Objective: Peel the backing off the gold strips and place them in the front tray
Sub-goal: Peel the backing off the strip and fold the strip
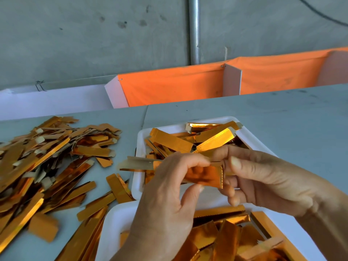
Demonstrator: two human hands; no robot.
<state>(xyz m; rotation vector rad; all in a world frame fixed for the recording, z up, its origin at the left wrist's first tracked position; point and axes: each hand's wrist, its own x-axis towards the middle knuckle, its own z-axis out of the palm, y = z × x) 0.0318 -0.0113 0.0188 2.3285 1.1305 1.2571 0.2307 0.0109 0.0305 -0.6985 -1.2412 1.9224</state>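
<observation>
One gold strip [204, 176] sits between both hands above the white tray [248, 136], pinched by curled left hand [169, 187] fingers and right hand [263, 178] fingers. Its pale backing [131, 163] juts left; the grip points are partly hidden. Loose strips [47, 157] cover the surface [282, 117].

a plain workshop bench, probably small-scale hand assembly

bare concrete wall [94, 34] with a metal pipe [194, 31], grey worktable [263, 113], orange cloth dividers [169, 89], heaped gold strips [47, 157].
</observation>
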